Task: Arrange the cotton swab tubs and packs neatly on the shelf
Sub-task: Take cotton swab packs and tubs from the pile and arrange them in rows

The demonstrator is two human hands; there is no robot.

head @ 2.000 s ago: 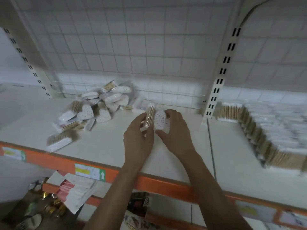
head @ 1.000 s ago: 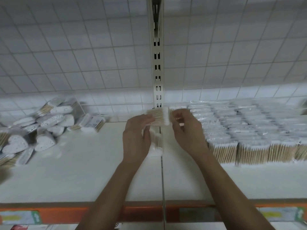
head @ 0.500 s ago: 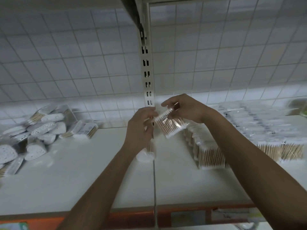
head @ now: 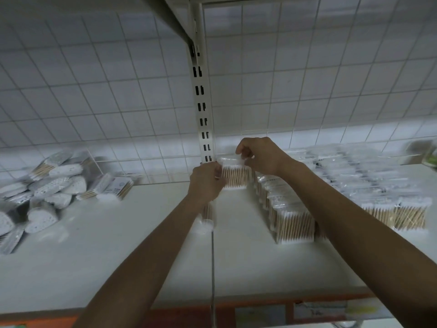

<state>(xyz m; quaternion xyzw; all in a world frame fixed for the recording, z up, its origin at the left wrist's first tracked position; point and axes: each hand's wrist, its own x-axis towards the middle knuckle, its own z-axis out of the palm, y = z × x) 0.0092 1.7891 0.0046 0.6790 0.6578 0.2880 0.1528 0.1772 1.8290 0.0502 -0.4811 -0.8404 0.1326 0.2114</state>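
Observation:
A clear pack of wooden cotton swabs (head: 235,177) stands upright on the white shelf (head: 118,256) at the back, just right of the slotted upright post (head: 203,119). My right hand (head: 260,155) pinches its top edge. My left hand (head: 205,183) pinches its left edge and also grips a second swab pack (head: 207,217) that hangs below the palm. To the right, neat rows of swab packs (head: 293,226) run from the back wall forward. A loose pile of heart-shaped tubs and packs (head: 47,185) lies at the left.
A wire grid back panel (head: 307,91) closes the rear of the shelf. An orange front rail with price labels (head: 319,311) runs along the shelf edge. A seam between two shelf boards (head: 212,268) runs forward from the post.
The camera has moved closer. My right hand has brought the tilted pack down from mid-air and stood it upright at the back by the post; my left hand followed to its left edge.

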